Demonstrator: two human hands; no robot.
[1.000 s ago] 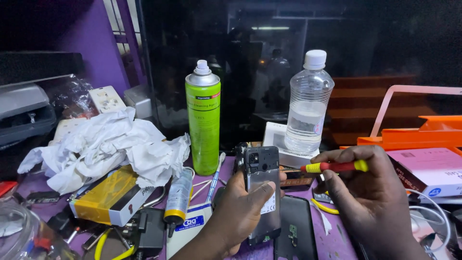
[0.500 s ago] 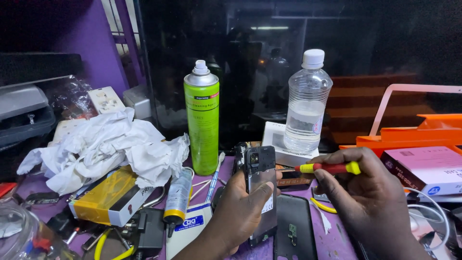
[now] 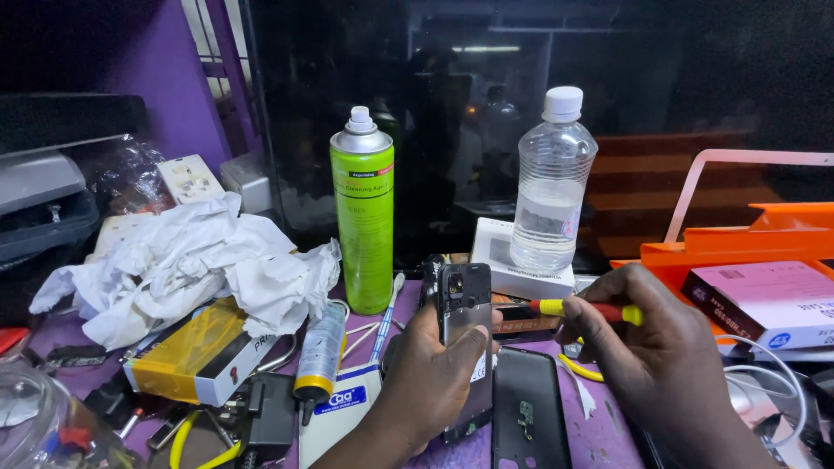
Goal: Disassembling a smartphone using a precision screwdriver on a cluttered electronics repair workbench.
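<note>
The left hand grips an opened phone from the side and behind, fingers wrapped round its edge, and holds it upright and slightly tilted above the purple table. The bare inner side of the phone, with the camera cut-out at the top, faces the viewer. The phone sits in the middle of the scene, rising just above the left hand's fingers and just left of the right hand.

The right hand is closed round a small screwdriver with a yellow and red handle. The tool lies almost level, its tip pointing left toward the phone's right edge, very near it; whether the tip touches cannot be told.

Flat on the table, just below the screwdriver and between the two hands, lies a dark back cover.

Behind the phone stand a green spray can and a clear plastic bottle with a white cap, the bottle on a white box. To the left lie crumpled white paper, a yellow box and a glue tube. On the right, an orange tray holds a pink and white box.
</note>
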